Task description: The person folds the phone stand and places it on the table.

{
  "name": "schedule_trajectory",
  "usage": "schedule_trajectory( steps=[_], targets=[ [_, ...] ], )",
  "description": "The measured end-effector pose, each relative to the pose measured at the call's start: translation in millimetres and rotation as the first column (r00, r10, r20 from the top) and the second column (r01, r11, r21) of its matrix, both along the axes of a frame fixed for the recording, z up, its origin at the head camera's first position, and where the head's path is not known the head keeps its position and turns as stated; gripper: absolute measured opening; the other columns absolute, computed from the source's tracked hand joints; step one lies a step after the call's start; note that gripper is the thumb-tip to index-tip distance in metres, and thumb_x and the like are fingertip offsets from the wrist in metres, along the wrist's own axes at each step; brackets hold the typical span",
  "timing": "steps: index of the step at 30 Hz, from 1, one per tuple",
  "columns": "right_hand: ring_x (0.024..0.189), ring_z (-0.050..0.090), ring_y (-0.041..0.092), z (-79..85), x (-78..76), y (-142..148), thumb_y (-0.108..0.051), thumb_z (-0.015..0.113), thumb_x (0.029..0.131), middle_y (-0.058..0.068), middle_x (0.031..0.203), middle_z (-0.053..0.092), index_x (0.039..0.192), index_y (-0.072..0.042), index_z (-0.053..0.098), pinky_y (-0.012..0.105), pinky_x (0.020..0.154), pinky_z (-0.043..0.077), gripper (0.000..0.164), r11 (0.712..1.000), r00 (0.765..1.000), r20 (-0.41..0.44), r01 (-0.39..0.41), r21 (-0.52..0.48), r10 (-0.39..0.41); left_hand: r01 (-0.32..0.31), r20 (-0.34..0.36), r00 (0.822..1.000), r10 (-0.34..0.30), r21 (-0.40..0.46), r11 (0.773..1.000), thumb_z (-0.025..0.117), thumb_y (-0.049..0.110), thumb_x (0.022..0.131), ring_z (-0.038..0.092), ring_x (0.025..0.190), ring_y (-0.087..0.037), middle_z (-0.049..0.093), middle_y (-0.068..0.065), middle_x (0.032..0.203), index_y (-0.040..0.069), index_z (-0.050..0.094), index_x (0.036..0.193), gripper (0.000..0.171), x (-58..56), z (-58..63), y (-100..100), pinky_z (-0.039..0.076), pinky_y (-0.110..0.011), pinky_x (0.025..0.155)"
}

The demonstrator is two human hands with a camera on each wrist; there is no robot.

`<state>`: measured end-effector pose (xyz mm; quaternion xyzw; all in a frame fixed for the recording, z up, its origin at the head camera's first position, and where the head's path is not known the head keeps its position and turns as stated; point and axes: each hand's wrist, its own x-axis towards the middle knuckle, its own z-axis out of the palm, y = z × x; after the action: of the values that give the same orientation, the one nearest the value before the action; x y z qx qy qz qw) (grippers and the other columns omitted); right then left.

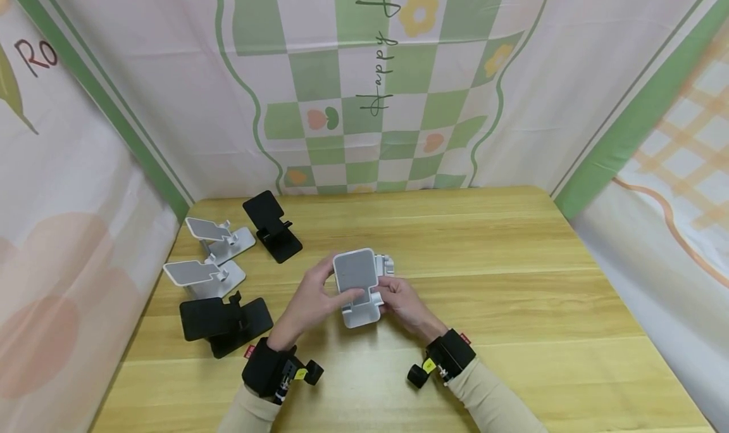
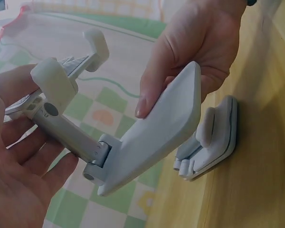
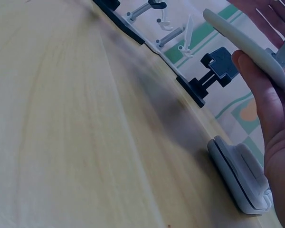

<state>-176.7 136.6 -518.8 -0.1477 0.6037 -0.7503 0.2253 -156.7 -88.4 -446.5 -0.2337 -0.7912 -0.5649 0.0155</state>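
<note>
A white and grey folding phone stand (image 1: 354,271) is held up over the table, its arm extended from the base. My left hand (image 1: 307,303) grips its upper plate, with the thumb across the grey pad and fingers behind. The flat base (image 2: 156,135) is pinched by my right hand (image 2: 194,45), thumb on one face, as the left wrist view shows. Just beyond the hands lies a second white phone stand (image 3: 242,175), folded flat on the tabletop; the held stand partly hides it in the head view.
Along the left of the wooden table (image 1: 512,262) stand several unfolded phone stands: a black one (image 1: 273,227) at the back, two white ones (image 1: 228,246) nearer the edge, and another black one (image 1: 224,322) in front. A patterned curtain (image 1: 387,123) hangs behind the table.
</note>
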Motion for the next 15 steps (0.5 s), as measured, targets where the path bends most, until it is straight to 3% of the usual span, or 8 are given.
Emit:
schedule_trajectory(
  steps=[5, 15],
  targets=[
    [0.097, 0.075, 0.016, -2.3, -1.1, 0.1, -0.003, 0.051, 0.103, 0.029, 0.127, 0.067, 0.138, 0.025, 0.042, 0.035, 0.084, 0.062, 0.045, 1.0, 1.0, 0.001, -0.002, -0.002, 0.002, 0.0, 0.0, 1.0, 0.0, 0.013, 1.0, 0.085, 0.013, 0.086, 0.063, 0.123, -0.028, 0.067, -0.009, 0.132, 0.008, 0.061, 0.139, 0.057, -2.4, -3.2, -1.2, 0.05, -0.054, 0.107],
    [0.094, 0.075, 0.016, -3.3, 0.7, 0.6, -0.004, 0.051, 0.103, 0.015, 0.118, 0.074, 0.136, 0.025, 0.044, 0.033, 0.081, 0.063, 0.044, 1.0, 1.0, -0.005, 0.007, 0.002, -0.007, -0.019, -0.008, 1.0, 0.019, 0.023, 1.0, 0.084, 0.012, 0.086, 0.064, 0.122, -0.028, 0.068, -0.009, 0.132, 0.008, 0.063, 0.137, 0.055, -3.9, -7.3, -1.7, 0.051, -0.055, 0.104]
  ],
)
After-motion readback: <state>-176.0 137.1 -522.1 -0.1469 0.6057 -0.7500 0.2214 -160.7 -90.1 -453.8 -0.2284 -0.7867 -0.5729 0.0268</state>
